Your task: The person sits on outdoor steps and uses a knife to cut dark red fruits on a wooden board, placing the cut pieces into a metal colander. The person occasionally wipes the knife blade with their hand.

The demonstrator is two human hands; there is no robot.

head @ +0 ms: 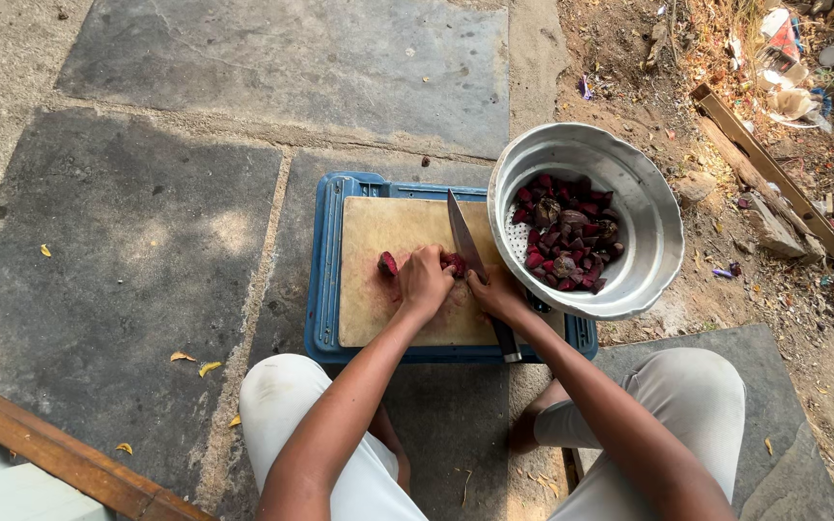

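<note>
Wooden board (pixel 393 232) on blue crate (pixel 325 280). Left hand (pixel 425 280) curled down on beet (pixel 454 263) at board's middle; right hand (pixel 496 295) closed on knife (pixel 462 236). One beet piece (pixel 388 263) just left; metal bowl (pixel 620 174) of chunks (pixel 566 236) right.

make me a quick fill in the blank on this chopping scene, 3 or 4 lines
1. The right hand holds a ____ over the wooden cutting board.
2. The left hand steadies a dark red ____ piece.
3. The cut pieces lie in a metal ____ to the board's right.
4. The board rests on a ____ plastic crate.

Missing words: knife; beetroot; colander; blue
</note>
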